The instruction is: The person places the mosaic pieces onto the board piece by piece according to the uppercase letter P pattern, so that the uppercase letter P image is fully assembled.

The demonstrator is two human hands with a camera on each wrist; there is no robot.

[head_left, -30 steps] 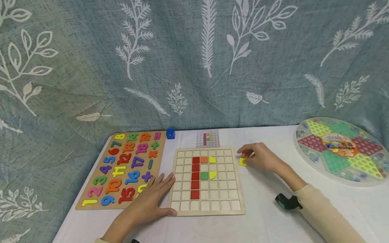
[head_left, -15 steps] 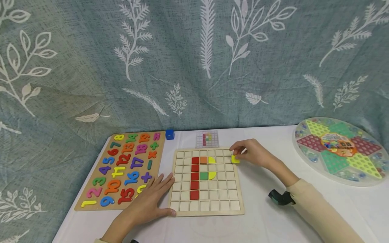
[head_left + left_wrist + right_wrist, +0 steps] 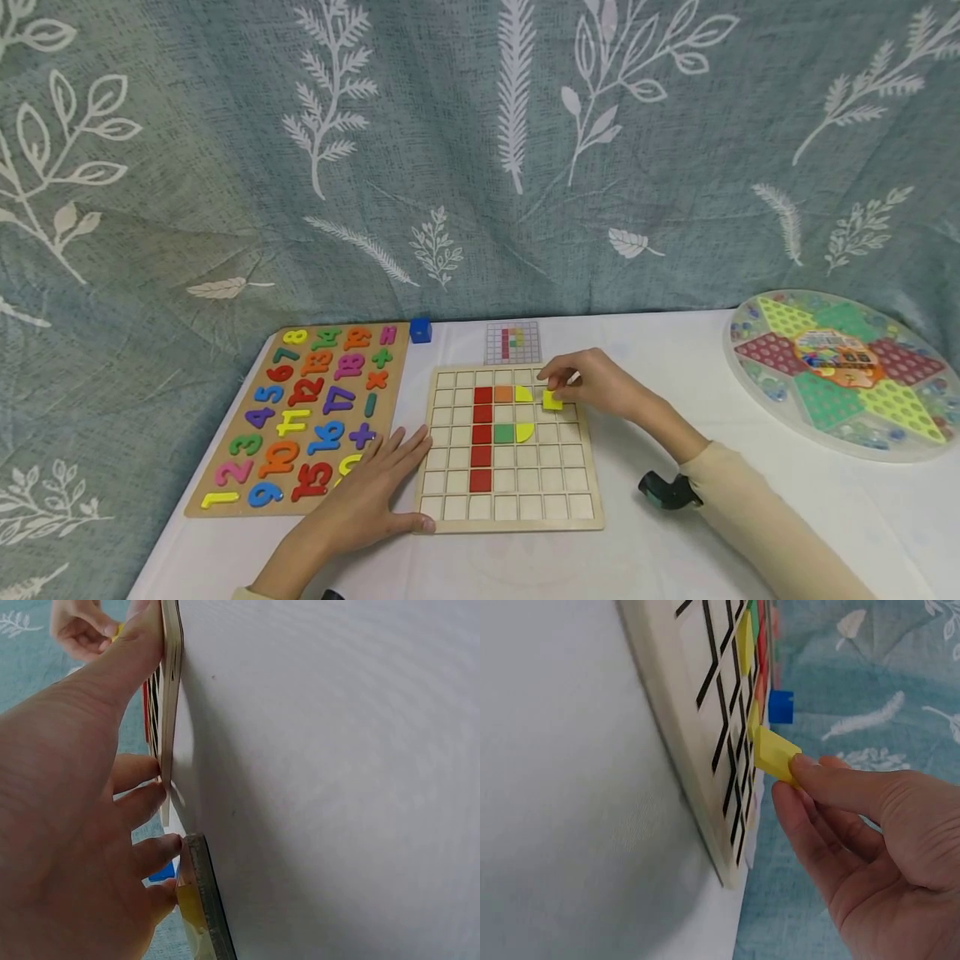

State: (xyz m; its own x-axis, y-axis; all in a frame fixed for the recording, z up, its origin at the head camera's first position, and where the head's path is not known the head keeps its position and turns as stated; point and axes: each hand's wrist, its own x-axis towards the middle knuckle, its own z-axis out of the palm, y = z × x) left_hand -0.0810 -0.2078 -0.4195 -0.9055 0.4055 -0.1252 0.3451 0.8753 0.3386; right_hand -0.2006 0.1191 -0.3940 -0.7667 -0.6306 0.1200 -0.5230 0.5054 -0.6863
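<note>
- You're mid-placement: your right hand (image 3: 592,385) pinches the yellow tile (image 3: 552,401) between thumb and fingertips, just over the grid board (image 3: 510,517), upper right of the coloured pieces.
- Next, I'd judge, square it to an empty cell and lower it flat.
- Your left hand (image 3: 367,500) lies flat, fingers spread, steadying the board's near-left corner on the worktop (image 3: 660,550), grip slack.

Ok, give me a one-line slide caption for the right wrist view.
Right hand pinches a yellow tile just off the wooden grid board.
</note>
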